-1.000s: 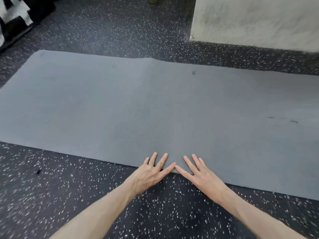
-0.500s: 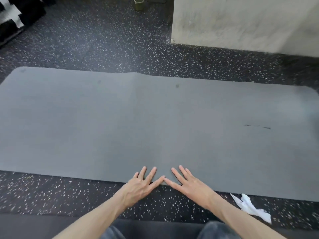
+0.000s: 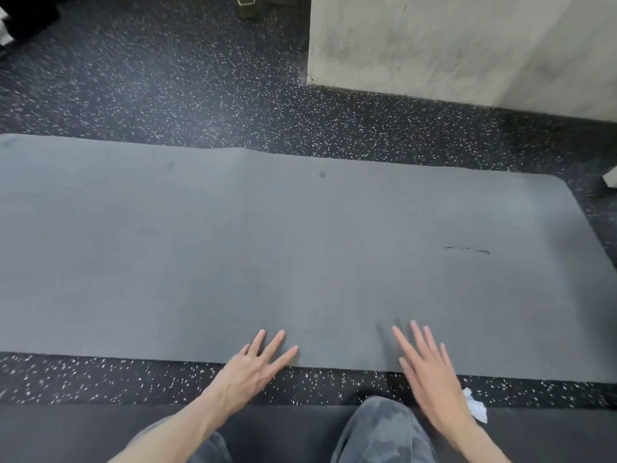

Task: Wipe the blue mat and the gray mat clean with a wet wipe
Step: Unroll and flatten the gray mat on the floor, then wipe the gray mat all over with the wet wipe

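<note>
The gray mat (image 3: pixel 300 248) lies flat across the speckled black floor, with a small dark spot near its far edge and a thin dark streak (image 3: pixel 467 250) on its right part. My left hand (image 3: pixel 253 365) rests on the mat's near edge with straight, spread fingers. My right hand (image 3: pixel 430 369) is over the same edge further right, fingers straight, slightly blurred. A crumpled white wet wipe (image 3: pixel 475 404) lies on the floor just right of my right wrist. Neither hand holds anything. No blue mat is in sight.
A pale concrete block or wall base (image 3: pixel 467 48) stands beyond the mat at the upper right. A darker mat strip (image 3: pixel 100 426) runs under my knees (image 3: pixel 384 429) at the bottom. A small metal object (image 3: pixel 247 5) sits at the top edge.
My hands, which met thumb to thumb at the mat's near edge, have moved apart, the right one shifting right. The view has tilted down, showing my knees and the wipe.
</note>
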